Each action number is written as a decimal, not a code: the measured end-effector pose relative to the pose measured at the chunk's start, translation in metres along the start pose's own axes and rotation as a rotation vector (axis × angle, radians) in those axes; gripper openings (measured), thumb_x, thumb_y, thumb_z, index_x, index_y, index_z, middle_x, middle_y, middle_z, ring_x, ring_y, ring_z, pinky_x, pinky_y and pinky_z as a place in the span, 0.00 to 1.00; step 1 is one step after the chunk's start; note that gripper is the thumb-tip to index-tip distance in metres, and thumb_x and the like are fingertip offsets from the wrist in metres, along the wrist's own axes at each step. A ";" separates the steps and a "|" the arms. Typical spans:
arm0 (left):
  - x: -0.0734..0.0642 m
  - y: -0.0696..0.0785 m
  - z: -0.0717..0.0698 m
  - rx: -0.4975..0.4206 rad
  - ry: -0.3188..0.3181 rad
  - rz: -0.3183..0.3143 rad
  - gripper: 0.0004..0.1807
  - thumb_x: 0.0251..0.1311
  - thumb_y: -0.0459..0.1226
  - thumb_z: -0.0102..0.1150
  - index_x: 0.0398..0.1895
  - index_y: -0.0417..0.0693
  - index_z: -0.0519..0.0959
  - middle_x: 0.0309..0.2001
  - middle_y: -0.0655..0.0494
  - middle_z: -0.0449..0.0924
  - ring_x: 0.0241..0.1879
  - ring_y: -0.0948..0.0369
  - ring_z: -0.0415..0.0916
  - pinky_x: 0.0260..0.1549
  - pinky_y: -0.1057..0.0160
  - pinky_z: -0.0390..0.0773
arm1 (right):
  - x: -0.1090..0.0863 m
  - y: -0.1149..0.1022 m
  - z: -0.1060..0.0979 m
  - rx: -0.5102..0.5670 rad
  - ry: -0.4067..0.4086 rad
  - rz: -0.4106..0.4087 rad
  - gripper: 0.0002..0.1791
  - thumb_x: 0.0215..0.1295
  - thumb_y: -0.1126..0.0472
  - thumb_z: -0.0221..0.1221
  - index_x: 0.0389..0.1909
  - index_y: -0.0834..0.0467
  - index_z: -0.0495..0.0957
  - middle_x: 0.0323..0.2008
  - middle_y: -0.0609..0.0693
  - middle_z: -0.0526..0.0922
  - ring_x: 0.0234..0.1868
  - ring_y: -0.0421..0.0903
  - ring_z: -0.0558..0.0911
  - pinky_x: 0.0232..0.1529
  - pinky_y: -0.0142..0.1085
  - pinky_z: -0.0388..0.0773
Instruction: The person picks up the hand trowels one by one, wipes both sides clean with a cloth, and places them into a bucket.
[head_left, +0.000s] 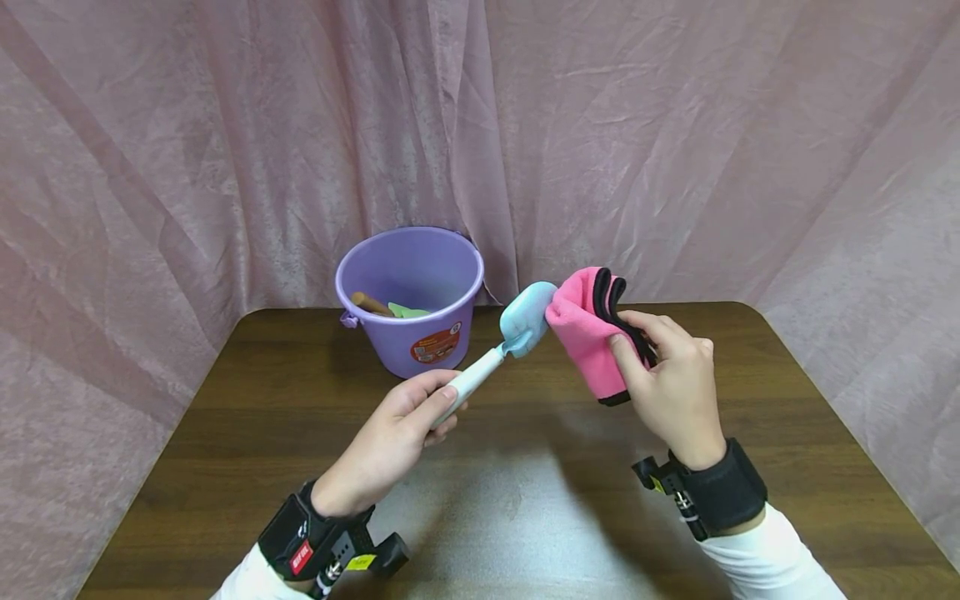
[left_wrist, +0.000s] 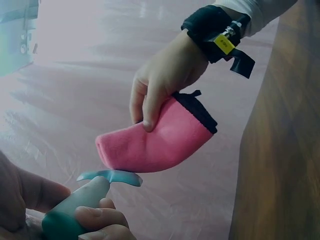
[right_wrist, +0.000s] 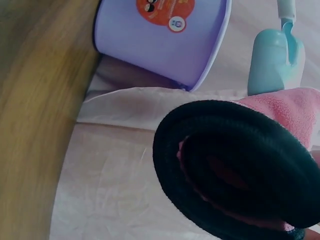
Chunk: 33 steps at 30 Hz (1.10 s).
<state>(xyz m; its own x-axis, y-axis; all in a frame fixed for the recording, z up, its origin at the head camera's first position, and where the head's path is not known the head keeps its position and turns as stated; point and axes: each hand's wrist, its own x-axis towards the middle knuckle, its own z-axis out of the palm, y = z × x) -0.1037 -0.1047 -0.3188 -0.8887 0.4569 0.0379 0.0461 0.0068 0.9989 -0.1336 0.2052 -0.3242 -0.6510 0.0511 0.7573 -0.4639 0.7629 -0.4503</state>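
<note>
My left hand [head_left: 401,425] grips the pale handle of a light blue toy shovel [head_left: 527,317], held tilted above the table with its blade up and to the right. In my right hand [head_left: 675,379] a folded pink cloth [head_left: 581,329] with black edging is pinched between thumb and fingers. One end of the cloth meets the tip of the shovel's blade. The left wrist view has the cloth [left_wrist: 155,142] just over the shovel's blade [left_wrist: 127,177]. Black cloth edging [right_wrist: 230,165] fills much of the right wrist view, and the right hand is mostly hidden there.
A purple bucket [head_left: 408,337] with an orange label stands at the back of the brown wooden table [head_left: 300,450]. Inside it lie a brown stick-like piece [head_left: 371,304] and a light green piece [head_left: 407,312]. A pink curtain [head_left: 637,150] hangs behind the table.
</note>
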 end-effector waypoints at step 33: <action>-0.001 0.004 -0.004 -0.013 0.042 0.007 0.16 0.79 0.42 0.42 0.48 0.39 0.74 0.29 0.48 0.62 0.26 0.61 0.58 0.26 0.68 0.60 | -0.002 -0.020 0.003 0.079 -0.060 -0.362 0.14 0.56 0.65 0.67 0.45 0.55 0.86 0.38 0.45 0.85 0.37 0.43 0.80 0.40 0.49 0.56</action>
<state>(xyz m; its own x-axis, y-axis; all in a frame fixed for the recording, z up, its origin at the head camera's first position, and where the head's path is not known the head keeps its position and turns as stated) -0.1045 -0.1082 -0.3152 -0.9070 0.4187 0.0457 0.0468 -0.0076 0.9989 -0.1251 0.1881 -0.3183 -0.4694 -0.2523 0.8462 -0.7138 0.6726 -0.1954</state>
